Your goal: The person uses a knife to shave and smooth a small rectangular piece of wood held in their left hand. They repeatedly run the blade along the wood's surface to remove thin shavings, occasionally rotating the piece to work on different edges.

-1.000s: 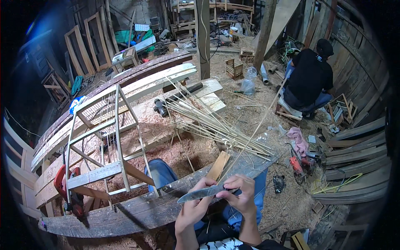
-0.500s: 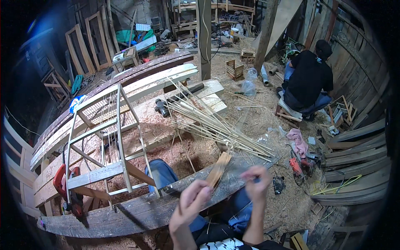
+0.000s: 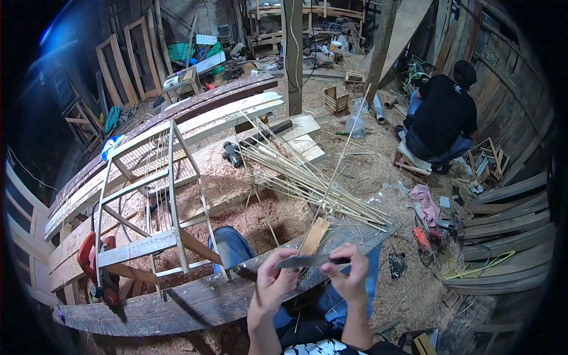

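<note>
R hand gripping knife, L hand curled nr blade, grip unclear

I can't see most of the grip on the knife inside the right hand, nor the near end of the thin strip behind it. Beyond and rightward of them, a seated co-worker, back turned, hides their lap.

No legible lettering — the white mark on the black shirt too small
</note>
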Demonstrator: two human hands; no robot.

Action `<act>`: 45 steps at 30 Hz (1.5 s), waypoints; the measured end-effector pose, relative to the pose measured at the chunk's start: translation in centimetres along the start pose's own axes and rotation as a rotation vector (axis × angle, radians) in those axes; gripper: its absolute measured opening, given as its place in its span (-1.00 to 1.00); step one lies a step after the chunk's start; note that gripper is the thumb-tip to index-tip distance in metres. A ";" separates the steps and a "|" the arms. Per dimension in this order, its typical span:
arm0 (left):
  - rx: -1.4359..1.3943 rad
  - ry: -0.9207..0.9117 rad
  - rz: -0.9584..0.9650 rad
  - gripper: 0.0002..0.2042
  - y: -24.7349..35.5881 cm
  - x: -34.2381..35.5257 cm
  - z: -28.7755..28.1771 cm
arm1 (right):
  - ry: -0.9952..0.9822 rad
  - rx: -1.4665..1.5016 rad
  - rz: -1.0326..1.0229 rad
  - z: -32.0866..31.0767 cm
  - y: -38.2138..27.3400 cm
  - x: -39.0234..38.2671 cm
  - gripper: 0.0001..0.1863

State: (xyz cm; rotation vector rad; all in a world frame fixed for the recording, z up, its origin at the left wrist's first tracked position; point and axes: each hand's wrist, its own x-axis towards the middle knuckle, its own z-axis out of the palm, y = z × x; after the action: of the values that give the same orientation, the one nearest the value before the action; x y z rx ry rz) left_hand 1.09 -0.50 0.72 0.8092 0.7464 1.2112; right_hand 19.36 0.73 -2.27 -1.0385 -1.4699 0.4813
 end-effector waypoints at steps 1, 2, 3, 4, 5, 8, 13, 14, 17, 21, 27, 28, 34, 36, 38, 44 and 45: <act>0.014 0.001 0.010 -0.84 -0.3 0.1 0.0 | -0.025 0.038 -0.007 0.4 -0.4 0.0 -0.60; 0.029 0.001 0.019 -0.84 -0.5 0.1 0.0 | -0.049 0.077 -0.013 0.7 -0.7 -0.1 -0.60; 0.094 0.005 0.026 -0.84 -0.6 0.1 -0.1 | -0.065 0.061 -0.021 0.9 -0.7 -0.2 -0.61; 0.159 0.007 0.033 -0.85 -0.8 0.0 -0.1 | -0.083 0.051 0.007 0.9 -0.8 -0.3 -0.59; 0.225 0.010 0.039 -0.85 -0.9 0.0 -0.1 | -0.101 0.042 0.035 0.9 -1.0 -0.4 -0.57; 0.197 0.012 0.014 -0.85 -1.1 0.1 0.3 | -0.123 -0.009 0.026 0.9 -1.6 -0.2 -0.54; 0.131 -0.069 -0.120 -0.84 -1.4 -0.3 0.0 | -0.133 -0.020 0.027 0.7 -1.5 -0.2 -0.54; 0.113 -0.089 -0.158 -0.84 -1.4 -0.3 -0.2 | -0.130 -0.020 0.020 0.6 -1.6 -0.2 -0.54; 0.161 -0.088 -0.039 -0.84 -1.3 -0.2 0.6 | -0.127 0.026 -0.008 0.7 -1.7 0.0 -0.58; 0.193 -0.163 -0.075 -0.84 -1.0 -0.2 0.4 | -0.147 0.125 0.023 0.4 -1.5 0.0 -0.60; 0.186 -0.237 -0.156 -0.83 -0.5 -0.2 0.8 | -0.133 0.082 -0.150 -0.4 -0.4 0.1 -0.56; 0.131 -0.237 -0.214 -0.82 -0.3 -0.1 0.9 | -0.134 0.068 -0.162 -0.6 -0.3 0.1 -0.55; -0.022 -0.240 -0.320 -0.80 -0.7 0.1 1.2 | -0.110 -0.028 -0.199 -1.4 -0.4 0.3 -0.53; -0.038 -0.246 -0.322 -0.83 -0.8 0.2 1.0 | -0.091 -0.078 -0.209 -1.7 0.1 0.2 -0.52; -0.058 -0.271 -0.304 -0.87 -1.3 0.3 0.1 | -0.090 -0.138 -0.202 -2.0 0.6 0.3 -0.53; 0.076 -0.173 -0.262 -0.85 0.8 -0.9 -1.0 | 0.278 -0.226 -0.016 -5.1 5.5 -0.3 -0.63; 0.078 -0.170 -0.191 -0.84 1.1 -1.7 -1.9 | 0.385 -0.226 0.085 -7.4 6.2 -0.3 -0.62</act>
State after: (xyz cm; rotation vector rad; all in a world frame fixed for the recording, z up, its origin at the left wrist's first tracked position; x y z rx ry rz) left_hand -1.43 -1.70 0.81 0.8727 0.7174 0.9352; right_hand 28.27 1.67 -5.85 -1.2961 -1.1556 0.1611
